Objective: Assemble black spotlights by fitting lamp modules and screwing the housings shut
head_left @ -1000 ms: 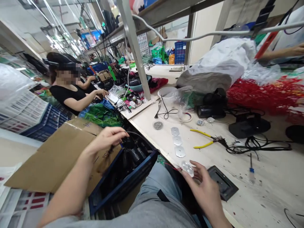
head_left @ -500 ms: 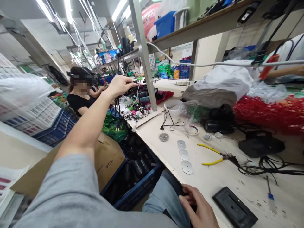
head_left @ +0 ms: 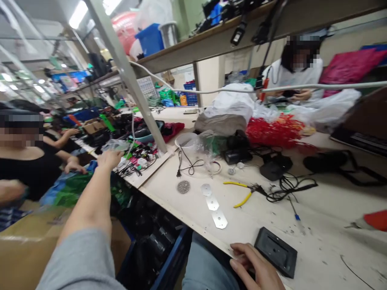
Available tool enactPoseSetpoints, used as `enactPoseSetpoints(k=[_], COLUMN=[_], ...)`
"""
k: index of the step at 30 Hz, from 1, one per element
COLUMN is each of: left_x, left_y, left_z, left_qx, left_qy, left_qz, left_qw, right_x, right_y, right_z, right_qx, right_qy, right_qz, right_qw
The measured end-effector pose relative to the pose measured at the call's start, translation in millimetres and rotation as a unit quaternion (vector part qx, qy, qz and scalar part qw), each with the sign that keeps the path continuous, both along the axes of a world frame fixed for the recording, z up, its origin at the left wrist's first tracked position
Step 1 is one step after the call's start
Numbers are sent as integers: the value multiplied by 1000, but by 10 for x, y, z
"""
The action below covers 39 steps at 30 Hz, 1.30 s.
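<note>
My left arm stretches out to the far left, and my left hand [head_left: 109, 159] is over the near edge of the neighbouring workplace, beside a clear plastic bag [head_left: 116, 145] and small mixed parts [head_left: 144, 157]. Its fingers are blurred and partly hidden, so a hold cannot be made out. My right hand [head_left: 256, 266] rests at the front edge of the bench, fingers apart and loosely bent, holding nothing. Right beside it lies a black rectangular plastic plate [head_left: 276, 250]. Three silver metal plates [head_left: 213, 203] lie in a row, near yellow-handled pliers [head_left: 242, 193] and a round speckled disc [head_left: 183, 186].
A blue crate [head_left: 173, 253] of black housings stands below the bench, beside a cardboard box [head_left: 33, 249]. A co-worker [head_left: 27, 169] sits at left, another [head_left: 298, 72] across. A metal post [head_left: 130, 76] rises from the bench. A screwdriver [head_left: 297, 217] and red-handled tool [head_left: 375, 220] lie right.
My left hand has come down from its raised position beside the post toward the parts pile. The view has swung right. My right hand stays at the bench edge.
</note>
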State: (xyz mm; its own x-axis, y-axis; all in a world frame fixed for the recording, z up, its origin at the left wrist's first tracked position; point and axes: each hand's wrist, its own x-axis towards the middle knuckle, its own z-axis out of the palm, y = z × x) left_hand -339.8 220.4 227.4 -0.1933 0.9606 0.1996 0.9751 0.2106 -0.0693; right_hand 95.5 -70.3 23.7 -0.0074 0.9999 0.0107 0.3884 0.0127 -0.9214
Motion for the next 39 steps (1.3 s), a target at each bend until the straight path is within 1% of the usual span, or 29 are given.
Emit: enactPoseSetpoints(k=[2,3,4,6,8,9,11,12,13,14,15,16,17,18,19,20,22,23,25,28,31,34,36,37,39], left_x=[-10,-3,17,113,297,423,740,927,1130,1347,1573,1805,2036,2258,2467,2655,2957,3071,3237,3415,3616,3808,3869,3874,3846], left_y=[-55,-63,-56,1,79,103,70,-6,-126,-290,-490,-717,-959,-1200,-1428,-1628,-1915,-1994,-2047,-2018,-2067,-2198,-2223,-2188,-2001], left_z=[-230,-313,-372,-435,-469,-497,-612,-708,-831,-975,-1136,-1304,-1471,-1627,-1766,-1881,-2041,-2089,-2149,-2215,-2304,-2371,-2351,-2312,-2169], left_qx=[-23,-28,-28,-19,-1,8,19,22,22,33,43,46,41,20,-19,-62,-138,-170,-208,-206,-188,-193,-194,-192,-180], left_qy=[-10,-13,-14,-18,-25,-30,-43,-55,-71,-121,-176,-226,-273,-318,-356,-382,-411,-419,-431,-457,-483,-500,-517,-532,-579], left_qz=[-6,-7,-9,-23,-59,-84,-146,-183,-228,-304,-368,-410,-435,-451,-463,-472,-481,-484,-491,-506,-507,-495,-484,-475,-438], left_qw=[1000,1000,999,999,998,996,988,981,971,944,912,883,857,833,812,792,762,749,728,702,689,684,679,675,664], right_x=[-25,-44,-58,-49,46,135,394,560,743,934,1127,1312,1485,1639,1771,1880,2027,2068,2098,2072,2040,2020,1989,1960,1866], right_y=[28,40,52,80,138,190,368,500,660,846,1053,1272,1495,1712,1915,2097,2379,2474,2573,2546,2420,2254,2105,2015,1811], right_z=[50,88,133,240,349,398,480,516,551,587,623,659,691,715,729,730,695,664,594,523,553,696,812,860,909], right_qx=[20,27,32,37,58,77,117,132,140,146,149,138,112,77,46,20,0,-11,-16,8,44,87,143,179,246], right_qy=[-9,-13,-18,-31,-50,-62,-98,-118,-144,-177,-219,-260,-296,-321,-343,-359,-358,-352,-339,-329,-332,-341,-345,-347,-343], right_qz=[-27,-31,-26,-7,-10,-24,-63,-86,-111,-140,-174,-213,-257,-293,-284,-259,-229,-211,-183,-167,-194,-242,-269,-277,-278], right_qw=[999,999,999,999,997,995,986,980,973,963,948,932,913,897,894,896,905,912,923,929,922,904,888,878,863])
